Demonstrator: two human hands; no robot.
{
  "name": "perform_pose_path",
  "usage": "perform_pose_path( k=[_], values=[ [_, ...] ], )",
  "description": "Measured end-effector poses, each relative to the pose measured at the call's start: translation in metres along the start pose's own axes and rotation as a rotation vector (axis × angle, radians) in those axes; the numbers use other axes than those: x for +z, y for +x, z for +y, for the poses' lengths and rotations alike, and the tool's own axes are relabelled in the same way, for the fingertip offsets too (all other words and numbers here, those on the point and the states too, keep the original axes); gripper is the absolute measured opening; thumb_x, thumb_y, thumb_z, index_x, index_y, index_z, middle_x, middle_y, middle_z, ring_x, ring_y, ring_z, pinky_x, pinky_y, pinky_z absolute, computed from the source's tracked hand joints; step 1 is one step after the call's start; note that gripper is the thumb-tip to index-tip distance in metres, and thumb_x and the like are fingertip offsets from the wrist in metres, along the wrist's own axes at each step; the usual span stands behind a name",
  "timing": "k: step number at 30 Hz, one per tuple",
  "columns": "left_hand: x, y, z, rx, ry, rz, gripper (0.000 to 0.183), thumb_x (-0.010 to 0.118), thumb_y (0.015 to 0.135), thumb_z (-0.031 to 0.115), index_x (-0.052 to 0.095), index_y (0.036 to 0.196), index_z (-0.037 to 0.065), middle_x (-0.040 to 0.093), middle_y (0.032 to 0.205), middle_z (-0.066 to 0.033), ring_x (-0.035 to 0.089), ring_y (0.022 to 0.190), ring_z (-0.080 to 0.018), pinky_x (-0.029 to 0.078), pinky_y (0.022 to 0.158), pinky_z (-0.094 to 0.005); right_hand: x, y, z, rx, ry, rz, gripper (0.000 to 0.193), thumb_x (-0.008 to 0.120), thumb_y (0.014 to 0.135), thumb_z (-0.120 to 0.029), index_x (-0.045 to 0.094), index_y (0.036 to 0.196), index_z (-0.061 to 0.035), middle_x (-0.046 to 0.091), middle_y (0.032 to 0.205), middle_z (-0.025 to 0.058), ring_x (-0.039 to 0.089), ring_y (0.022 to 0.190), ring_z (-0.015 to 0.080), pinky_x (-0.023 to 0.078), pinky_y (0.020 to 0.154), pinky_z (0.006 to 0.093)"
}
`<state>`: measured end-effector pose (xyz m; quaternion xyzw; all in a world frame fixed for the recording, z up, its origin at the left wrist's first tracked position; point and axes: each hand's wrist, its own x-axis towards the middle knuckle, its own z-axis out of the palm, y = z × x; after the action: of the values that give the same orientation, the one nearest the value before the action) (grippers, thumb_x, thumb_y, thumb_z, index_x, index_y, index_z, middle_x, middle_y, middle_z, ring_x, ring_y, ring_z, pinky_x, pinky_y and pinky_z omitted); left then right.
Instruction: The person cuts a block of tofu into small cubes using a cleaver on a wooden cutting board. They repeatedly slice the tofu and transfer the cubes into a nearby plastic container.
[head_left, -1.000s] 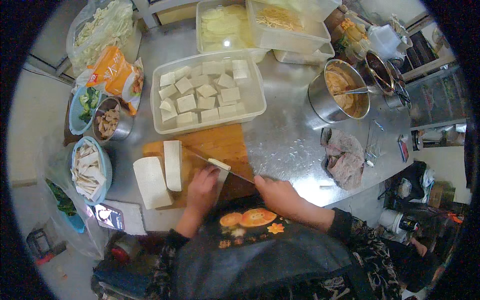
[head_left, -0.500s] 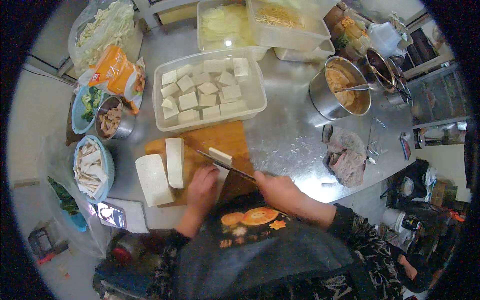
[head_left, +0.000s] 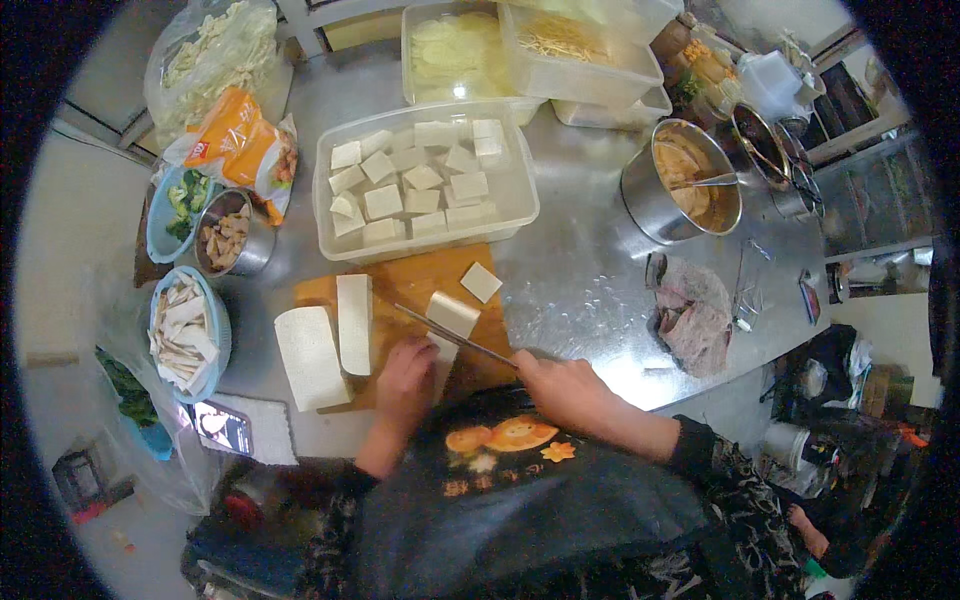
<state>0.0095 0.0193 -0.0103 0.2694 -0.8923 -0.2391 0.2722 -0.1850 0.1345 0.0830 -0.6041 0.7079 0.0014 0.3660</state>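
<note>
My right hand (head_left: 562, 392) grips a knife (head_left: 455, 336), its blade slanting up and to the left over the wooden cutting board (head_left: 400, 275). My left hand (head_left: 408, 376) is slightly blurred, its fingers curled against a white tofu strip (head_left: 446, 352) that lies partly under the blade. Just beyond the blade lies a tofu piece (head_left: 452, 315), and a separate square tofu slice (head_left: 481, 282) rests farther right on the board. To the left are a long tofu strip (head_left: 354, 325) and a wide tofu slab (head_left: 310, 358), untouched by either hand.
Tofu squares fill a clear plastic tub (head_left: 325, 200) behind the board. Left stand a light-blue basket (head_left: 222, 345) of white strips, a metal bowl (head_left: 262, 245) and a phone (head_left: 222, 426). At right are a steel pot (head_left: 640, 195) and a grey cloth (head_left: 692, 315).
A square slice now lies at the board's right, where none lay before. The piece beyond the blade shows a broader face. Both hands stay near the same place.
</note>
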Motion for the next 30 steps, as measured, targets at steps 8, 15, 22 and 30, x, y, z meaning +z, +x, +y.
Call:
perform_pose_path(
  k=[8,15,22,30],
  values=[
    [0.0,-0.003,0.002,-0.029,-0.004,-0.015,0.025,0.057,0.065,-0.001,0.058,0.089,0.005,0.057,0.097,-0.0114,0.054,0.089,-0.0323,0.047,0.074,-0.0379,0.011,0.007,-0.003,-0.004,-0.027,-0.027,0.017,0.043,0.08,-0.01,0.036,0.095,-0.0053,0.059,0.08,0.0189,0.058,0.07,0.0387,0.046,0.057,0.0479],
    [0.002,-0.01,-0.001,-0.012,0.02,0.012,0.023,0.057,0.065,-0.001,0.058,0.088,0.005,0.057,0.096,-0.0118,0.054,0.089,-0.0317,0.047,0.074,-0.0378,0.008,-0.008,-0.008,-0.067,-0.016,0.089,0.021,0.047,0.077,-0.008,0.036,0.095,-0.005,0.059,0.071,0.0175,0.057,0.064,0.0394,0.046,0.054,0.0472],
    [0.0,-0.01,-0.003,0.02,0.023,0.032,0.023,0.059,0.067,0.001,0.059,0.089,0.006,0.058,0.093,-0.0108,0.056,0.087,-0.0306,0.047,0.076,-0.0373,0.012,0.005,-0.004,-0.039,-0.049,0.001,0.02,0.046,0.078,-0.008,0.036,0.094,-0.0041,0.059,0.072,0.0192,0.058,0.063,0.0392,0.046,0.054,0.0483],
    [0.001,-0.015,-0.001,-0.017,0.005,0.019,0.022,0.059,0.067,0.001,0.059,0.089,0.006,0.059,0.093,-0.0104,0.056,0.087,-0.0305,0.047,0.076,-0.0381,0.021,-0.002,-0.006,-0.043,-0.041,0.05,0.02,0.047,0.077,-0.008,0.036,0.094,-0.0042,0.059,0.071,0.0184,0.058,0.063,0.0383,0.046,0.053,0.0474]
  ],
)
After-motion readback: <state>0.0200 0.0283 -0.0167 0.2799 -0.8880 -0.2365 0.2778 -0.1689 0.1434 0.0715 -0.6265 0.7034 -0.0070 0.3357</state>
